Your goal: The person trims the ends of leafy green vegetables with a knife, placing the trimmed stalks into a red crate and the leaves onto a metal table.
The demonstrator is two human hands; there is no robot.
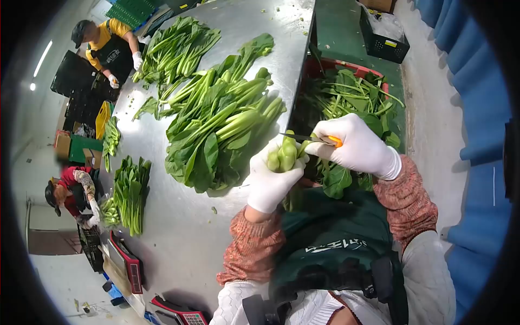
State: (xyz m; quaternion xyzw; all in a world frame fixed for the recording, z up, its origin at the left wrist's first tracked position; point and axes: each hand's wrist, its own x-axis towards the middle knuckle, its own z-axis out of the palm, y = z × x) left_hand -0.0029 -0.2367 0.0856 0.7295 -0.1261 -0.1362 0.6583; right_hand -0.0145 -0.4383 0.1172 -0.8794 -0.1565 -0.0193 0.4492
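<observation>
My left hand (273,181), in a white glove, is closed around several thick green stalks (285,154) near the table's right edge. Also gloved in white, my right hand (352,143) grips a small knife (329,141) with an orange handle. The dark blade points left across the stalk ends, and my right fingertips are close against the stalks. A large pile of leafy greens (216,122) lies on the metal table just left of my hands. Beneath my right hand, a red crate (360,69) holds loose leaves and stalks.
Two co-workers stand across the metal table (179,238), one handling greens at the upper left, one beside a bundle of greens (130,195). Red scales (127,262) sit at the lower left. A black crate (387,50) stands on the floor at the upper right.
</observation>
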